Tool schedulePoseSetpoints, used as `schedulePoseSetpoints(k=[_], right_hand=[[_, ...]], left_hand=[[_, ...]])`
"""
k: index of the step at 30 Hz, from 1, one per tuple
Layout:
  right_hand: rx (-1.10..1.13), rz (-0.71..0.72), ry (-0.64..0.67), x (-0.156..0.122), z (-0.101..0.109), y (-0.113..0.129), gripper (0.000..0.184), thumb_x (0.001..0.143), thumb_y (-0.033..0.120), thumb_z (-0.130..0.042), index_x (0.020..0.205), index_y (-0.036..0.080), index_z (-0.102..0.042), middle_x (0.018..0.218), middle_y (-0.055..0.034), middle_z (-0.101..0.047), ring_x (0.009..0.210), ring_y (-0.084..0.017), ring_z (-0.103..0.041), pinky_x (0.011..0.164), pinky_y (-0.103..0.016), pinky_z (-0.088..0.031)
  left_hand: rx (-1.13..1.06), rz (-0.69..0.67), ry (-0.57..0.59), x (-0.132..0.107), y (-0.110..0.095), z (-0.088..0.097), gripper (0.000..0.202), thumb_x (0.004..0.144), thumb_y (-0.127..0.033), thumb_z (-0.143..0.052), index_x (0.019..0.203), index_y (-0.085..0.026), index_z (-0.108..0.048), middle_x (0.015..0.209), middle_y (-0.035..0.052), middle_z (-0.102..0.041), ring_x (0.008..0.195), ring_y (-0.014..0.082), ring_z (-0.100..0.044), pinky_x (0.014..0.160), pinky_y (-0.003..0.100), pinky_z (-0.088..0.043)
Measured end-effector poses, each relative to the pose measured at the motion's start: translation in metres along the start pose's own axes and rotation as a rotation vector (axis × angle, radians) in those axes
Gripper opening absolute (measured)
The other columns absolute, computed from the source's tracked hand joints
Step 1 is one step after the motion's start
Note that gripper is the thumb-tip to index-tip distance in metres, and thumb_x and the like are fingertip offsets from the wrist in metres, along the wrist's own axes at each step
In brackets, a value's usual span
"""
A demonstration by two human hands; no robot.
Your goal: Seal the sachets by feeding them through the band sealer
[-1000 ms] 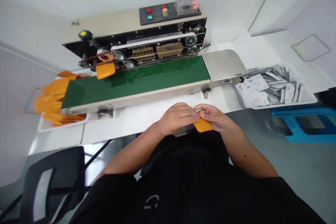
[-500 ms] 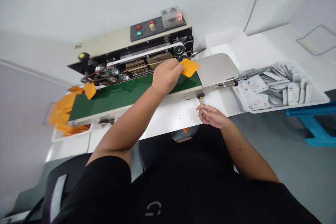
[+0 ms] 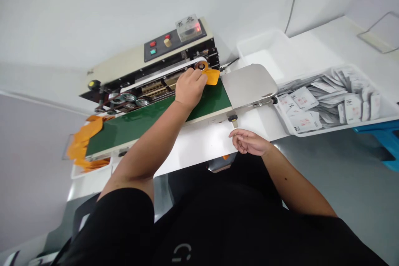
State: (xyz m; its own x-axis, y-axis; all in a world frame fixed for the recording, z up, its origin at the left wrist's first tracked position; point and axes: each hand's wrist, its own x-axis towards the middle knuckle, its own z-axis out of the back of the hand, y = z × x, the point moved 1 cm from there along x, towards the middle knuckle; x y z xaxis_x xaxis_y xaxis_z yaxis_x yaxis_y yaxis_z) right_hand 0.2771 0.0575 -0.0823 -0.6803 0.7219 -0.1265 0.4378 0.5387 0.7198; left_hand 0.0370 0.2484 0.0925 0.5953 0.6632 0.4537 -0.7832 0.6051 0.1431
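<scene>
Head camera view: at one sealing machine, my left hand pinches one orange packet between thumb and fingers, its free end pointing right, just beside the pulley at the machine's right end and over the far edge of one green belt; whether packet and pulley touch, I cannot tell. My right hand rests near the white table's near edge, forefinger stretched out to the left and the other fingers loosely bent. On the machine's panel are two red buttons, one teal button, one tan dial and one clear box with a red light. One metal plate adjoins the belt's right end. Three white containers share the table: one bin at left under heaped orange pouches, too overlapped to count; one tray at right, packed with white sachets, dozens of them, also beyond exact count; and one tub farther back. One blue stool shows partly at the right.
</scene>
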Motion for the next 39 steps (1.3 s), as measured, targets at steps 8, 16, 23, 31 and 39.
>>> schedulePoseSetpoints(k=[8,16,23,31,39], right_hand=[[-0.012,0.022,-0.025,-0.005,-0.001,-0.004,0.039,0.099,0.044,-0.075,0.126,0.018,-0.067,0.085,-0.0008,-0.07,0.058,-0.009,-0.062,0.048,-0.018,-0.045],[-0.098,0.035,-0.066,-0.013,-0.009,-0.007,0.04,0.096,0.044,-0.079,0.125,0.018,-0.069,0.086,-0.002,-0.069,0.061,-0.01,-0.062,0.051,-0.019,-0.046],[-0.299,0.032,-0.066,-0.052,-0.021,0.004,0.037,0.096,0.041,-0.078,0.123,0.017,-0.073,0.085,-0.0047,-0.07,0.067,-0.012,-0.064,0.056,-0.021,-0.049],[-0.637,0.312,-0.647,-0.17,-0.009,0.118,0.031,0.083,0.042,-0.087,0.097,0.016,-0.08,0.069,-0.0062,-0.066,0.062,-0.016,-0.062,0.06,-0.031,-0.046],[-1.445,0.128,-1.545,-0.175,0.052,0.21,0.048,0.095,0.029,-0.077,0.138,0.01,-0.07,0.128,-0.0211,-0.069,0.108,-0.021,-0.061,0.097,-0.042,-0.044]], left_hand=[[0.035,0.046,-0.061,-0.015,0.009,0.009,0.018,0.101,-0.016,-0.048,0.092,-0.023,-0.063,0.092,0.0115,-0.064,0.1,0.0308,-0.058,0.081,0.044,-0.049],[0.021,0.188,-0.031,-0.044,0.015,0.028,0.006,0.099,-0.023,-0.056,0.102,-0.022,-0.061,0.107,0.0151,-0.066,0.113,0.0363,-0.059,0.092,0.05,-0.045],[-0.023,-0.016,-0.13,-0.139,-0.047,0.069,0.021,0.098,-0.037,-0.069,0.086,-0.023,-0.058,0.08,0.0066,-0.065,0.076,0.0241,-0.057,0.07,0.04,-0.038],[-0.499,-0.089,-0.082,-0.242,-0.118,0.065,0.022,0.092,-0.016,-0.074,0.085,-0.024,-0.055,0.065,-0.0021,-0.059,0.059,0.0163,-0.05,0.059,0.034,-0.038],[-0.566,-0.045,-0.099,-0.255,-0.112,0.064,0.021,0.093,-0.014,-0.072,0.083,-0.023,-0.055,0.063,-0.003,-0.059,0.055,0.0153,-0.052,0.057,0.032,-0.04]])
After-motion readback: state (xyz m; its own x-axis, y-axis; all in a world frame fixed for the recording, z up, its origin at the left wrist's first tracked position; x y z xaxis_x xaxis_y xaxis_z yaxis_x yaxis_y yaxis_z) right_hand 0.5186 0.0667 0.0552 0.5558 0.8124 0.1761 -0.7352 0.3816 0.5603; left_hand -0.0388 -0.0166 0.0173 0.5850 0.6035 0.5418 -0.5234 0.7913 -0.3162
